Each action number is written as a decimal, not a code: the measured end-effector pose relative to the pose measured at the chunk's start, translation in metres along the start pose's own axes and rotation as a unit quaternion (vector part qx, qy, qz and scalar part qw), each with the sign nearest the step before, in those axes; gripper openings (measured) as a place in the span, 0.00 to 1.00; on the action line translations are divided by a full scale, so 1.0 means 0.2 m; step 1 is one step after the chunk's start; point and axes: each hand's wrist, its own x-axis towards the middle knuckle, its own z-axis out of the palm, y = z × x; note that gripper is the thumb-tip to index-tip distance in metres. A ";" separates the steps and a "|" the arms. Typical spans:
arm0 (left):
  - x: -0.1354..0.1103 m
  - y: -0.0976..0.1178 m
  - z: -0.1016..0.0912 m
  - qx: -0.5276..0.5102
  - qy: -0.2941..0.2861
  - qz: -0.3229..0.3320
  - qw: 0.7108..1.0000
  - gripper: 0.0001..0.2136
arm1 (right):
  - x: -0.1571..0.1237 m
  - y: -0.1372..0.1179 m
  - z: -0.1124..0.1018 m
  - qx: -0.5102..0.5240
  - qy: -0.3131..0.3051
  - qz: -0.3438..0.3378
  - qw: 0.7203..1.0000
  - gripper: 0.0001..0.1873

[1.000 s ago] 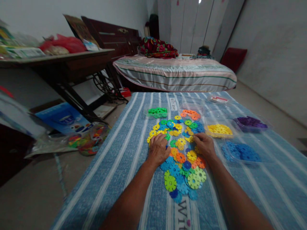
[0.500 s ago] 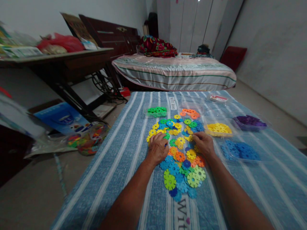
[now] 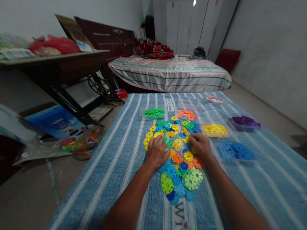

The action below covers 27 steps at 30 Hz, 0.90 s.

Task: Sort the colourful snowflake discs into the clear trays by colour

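Note:
Notched plastic snowflake discs in several colours lie in a loose heap on the striped cloth. My left hand (image 3: 157, 152) rests palm down on the heap's left side, fingers stretched over yellow discs (image 3: 148, 136) and thumb apart. At the right side of the heap, my right hand (image 3: 201, 146) has thumb and fingers pinched together at a yellow disc (image 3: 186, 139). Between the hands lie a yellow disc (image 3: 178, 142) and an orange disc (image 3: 177, 158). Closer to me are large lime-green discs (image 3: 167, 185) and light blue discs (image 3: 179, 189).
Clear tubs stand beyond and right of the heap, holding green discs (image 3: 154, 113), orange discs (image 3: 187, 114), yellow discs (image 3: 215, 130), purple discs (image 3: 244, 122) and blue discs (image 3: 237, 150). A small clear package (image 3: 214, 99) lies at the far edge. A bed (image 3: 170, 75) stands beyond.
The left thumb has moved away from its fingers, and the dark blue bit seen by it no longer shows. The right hand stays pinched at the same spot. The view has shifted slightly.

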 end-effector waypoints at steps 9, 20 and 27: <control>-0.01 0.01 0.00 0.004 -0.020 0.018 1.000 0.05 | 0.00 -0.01 0.01 -0.005 -0.006 -0.007 1.000 0.17; -0.01 0.03 0.00 -0.029 -0.033 -0.002 0.999 0.02 | 0.00 -0.01 0.01 -0.014 -0.002 -0.013 1.000 0.17; 0.00 0.02 0.03 -0.028 -0.025 0.000 0.999 0.04 | -0.01 0.01 0.00 -0.019 -0.012 -0.018 1.000 0.17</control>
